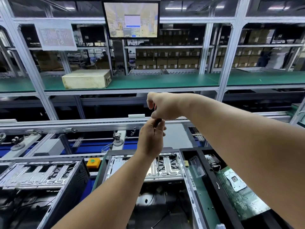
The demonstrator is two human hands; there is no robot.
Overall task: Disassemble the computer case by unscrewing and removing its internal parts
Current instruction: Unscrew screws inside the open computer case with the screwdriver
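Head view: both hands raised over the open computer case (148, 166), which sits at the near edge of the conveyor line (92, 125). Right hand (162, 105) on top, fingers curled round the handle of a screwdriver (158, 162). Left hand (151, 136) just below, fingers pinching the same handle. Thin shaft drops down to the case's ribbed metal plate; tip contact can't tell. Second case (41, 176) to the left, circuit board (239, 192) to the right. Monitor (131, 19) overhead, beige box (86, 78) on green shelf (165, 80).
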